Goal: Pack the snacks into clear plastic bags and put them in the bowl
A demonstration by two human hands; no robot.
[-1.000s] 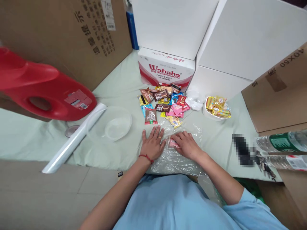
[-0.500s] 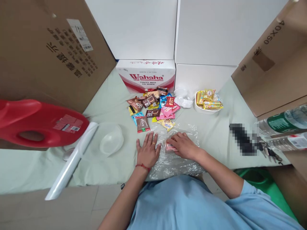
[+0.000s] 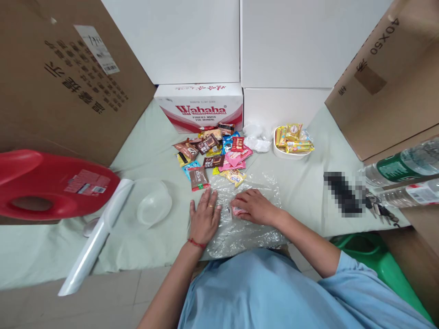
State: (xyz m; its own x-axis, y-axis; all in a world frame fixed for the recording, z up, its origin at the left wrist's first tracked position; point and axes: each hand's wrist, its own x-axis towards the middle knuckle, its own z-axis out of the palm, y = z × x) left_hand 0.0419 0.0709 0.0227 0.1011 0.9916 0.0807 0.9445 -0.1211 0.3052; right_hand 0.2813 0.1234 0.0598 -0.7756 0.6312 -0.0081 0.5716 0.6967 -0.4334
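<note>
My left hand [image 3: 203,221] lies flat, fingers stretched, over the left edge of a clear plastic sheet [image 3: 236,240] on the table. On that sheet, my right hand [image 3: 256,208] curls over a small pink snack packet [image 3: 237,210], hiding most of it. Just beyond my hands is a loose pile of wrapped snacks, with a brown packet [image 3: 199,178] nearest my left fingers. A yellow packet [image 3: 233,176] lies at the sheet's far edge.
A white tub [image 3: 291,156] holds yellow-wrapped snacks, beside crumpled white plastic [image 3: 256,139]. To the left are a clear bowl [image 3: 164,201], a white roll [image 3: 92,246] and a red jug [image 3: 85,203]. Bottles [image 3: 394,169] and keys [image 3: 380,208] lie right. A Wahaba-style printed box [image 3: 202,98] stands behind.
The view has shifted slightly, moving the whole scene a little left. My hands stay in almost the same places on the sheet, the right still over the pink snack packet.
</note>
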